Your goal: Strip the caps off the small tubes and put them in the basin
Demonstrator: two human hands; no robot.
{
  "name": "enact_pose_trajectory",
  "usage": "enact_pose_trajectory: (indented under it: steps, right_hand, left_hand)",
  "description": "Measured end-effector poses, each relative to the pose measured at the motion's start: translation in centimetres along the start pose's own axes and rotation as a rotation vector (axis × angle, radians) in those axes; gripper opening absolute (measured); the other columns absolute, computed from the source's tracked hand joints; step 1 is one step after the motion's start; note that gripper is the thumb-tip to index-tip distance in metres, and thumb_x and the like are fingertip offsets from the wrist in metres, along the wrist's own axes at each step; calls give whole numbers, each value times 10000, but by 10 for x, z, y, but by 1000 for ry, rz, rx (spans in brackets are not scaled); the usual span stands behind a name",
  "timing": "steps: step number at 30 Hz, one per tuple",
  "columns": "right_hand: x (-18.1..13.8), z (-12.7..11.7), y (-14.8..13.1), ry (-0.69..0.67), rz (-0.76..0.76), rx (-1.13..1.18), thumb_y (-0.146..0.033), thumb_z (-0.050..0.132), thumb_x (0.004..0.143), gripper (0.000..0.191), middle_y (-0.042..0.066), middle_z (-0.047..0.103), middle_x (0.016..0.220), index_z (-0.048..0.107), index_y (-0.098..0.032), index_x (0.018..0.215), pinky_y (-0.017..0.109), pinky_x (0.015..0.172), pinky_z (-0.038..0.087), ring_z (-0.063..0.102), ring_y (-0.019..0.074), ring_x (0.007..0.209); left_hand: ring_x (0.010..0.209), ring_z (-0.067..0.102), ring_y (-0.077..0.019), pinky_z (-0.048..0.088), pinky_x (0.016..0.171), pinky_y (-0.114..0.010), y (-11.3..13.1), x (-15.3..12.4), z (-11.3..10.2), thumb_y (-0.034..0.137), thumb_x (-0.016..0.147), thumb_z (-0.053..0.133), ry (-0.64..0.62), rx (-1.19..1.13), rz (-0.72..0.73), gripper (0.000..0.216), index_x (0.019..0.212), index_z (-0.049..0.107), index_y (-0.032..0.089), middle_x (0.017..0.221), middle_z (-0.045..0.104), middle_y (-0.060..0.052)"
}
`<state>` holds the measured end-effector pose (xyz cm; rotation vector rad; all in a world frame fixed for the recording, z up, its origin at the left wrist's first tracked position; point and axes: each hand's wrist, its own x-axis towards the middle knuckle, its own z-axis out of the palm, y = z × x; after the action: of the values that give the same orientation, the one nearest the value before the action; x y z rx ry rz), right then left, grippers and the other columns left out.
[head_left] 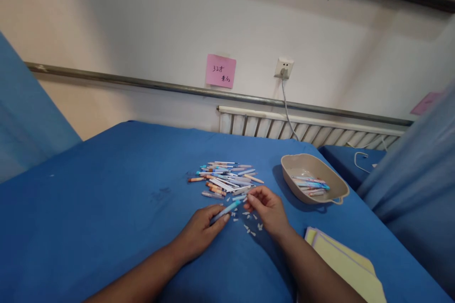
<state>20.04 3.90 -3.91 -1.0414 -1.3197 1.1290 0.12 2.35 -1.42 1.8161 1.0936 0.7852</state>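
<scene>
My left hand (205,225) is closed round a light blue pen (225,211), whose turquoise end points up and to the right. Just right of that end, my right hand (267,208) has thumb and fingers pinched together. A whitish bit shows at those fingertips, too small to make out. Below and between the hands lie several small white cone-shaped tips (246,228), scattered on the blue cloth. Beyond them is a loose pile of pen parts (227,178) in blue, white, orange and brown.
A beige basin (341,188) with several pens (310,182) inside stands to the right. Yellow sheets (343,258) lie by my right forearm. Blue cloth (99,208) covers the table. Behind are a radiator (270,125) and a wall socket (284,67) with a plugged cable.
</scene>
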Motion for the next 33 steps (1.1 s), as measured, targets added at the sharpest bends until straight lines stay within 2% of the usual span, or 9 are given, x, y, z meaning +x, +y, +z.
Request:
enact_pose_trajectory:
  steps: [2, 4, 12, 17, 23, 29, 33]
  right_hand:
    - [-1, 3, -5, 29, 31, 160, -454, 652, 757, 280, -7, 622, 634, 573, -190, 802, 266, 572, 483, 604, 148, 589]
    - [-3, 5, -10, 35, 32, 202, -458, 683, 731, 292, -8, 631, 626, 584, -188, 781, 259, 566, 482, 602, 140, 578]
    - [-7, 7, -12, -7, 18, 156, -453, 692, 726, 282, -10, 639, 645, 607, -187, 759, 249, 546, 467, 600, 130, 556]
    - [-7, 6, -12, 11, 10, 175, -432, 685, 744, 261, -16, 631, 623, 598, -187, 768, 237, 555, 459, 592, 123, 561]
    - [-2, 1, -9, 36, 108, 366, -506, 658, 736, 336, 47, 684, 865, 517, -209, 808, 248, 526, 472, 643, 159, 636]
    - [-2, 2, -7, -17, 96, 342, -455, 655, 754, 288, -25, 593, 689, 586, -209, 887, 222, 524, 442, 543, 99, 524]
    - [-3, 3, -10, -88, 48, 267, -405, 661, 761, 268, -36, 578, 673, 630, -214, 947, 217, 557, 430, 527, 91, 546]
  left_hand:
    - [739, 552, -200, 413, 702, -264, 2, -1, 0, 428, 816, 515, -19, -18, -3, 275, 785, 680, 210, 769, 655, -22]
    - [717, 546, -196, 412, 697, -264, 5, -1, 0, 436, 813, 516, -33, -19, 4, 286, 747, 675, 208, 728, 644, -16]
    - [683, 538, -189, 407, 671, -256, 6, -1, 0, 435, 811, 519, -34, -31, 28, 283, 741, 679, 213, 705, 639, -10]
    - [706, 542, -189, 410, 687, -256, 6, -2, 0, 432, 826, 501, -45, -15, 9, 294, 759, 677, 207, 733, 642, -12]
    - [764, 542, -192, 410, 703, -253, 4, 0, 0, 428, 859, 460, -60, 4, -29, 312, 807, 666, 199, 791, 632, -13]
    - [713, 544, -183, 412, 679, -251, 5, 0, 0, 420, 846, 480, -31, 2, 9, 307, 760, 677, 201, 755, 639, -12]
    - [726, 559, -195, 423, 693, -256, 9, -1, 1, 426, 826, 503, -10, -40, 22, 291, 801, 698, 212, 769, 665, -16]
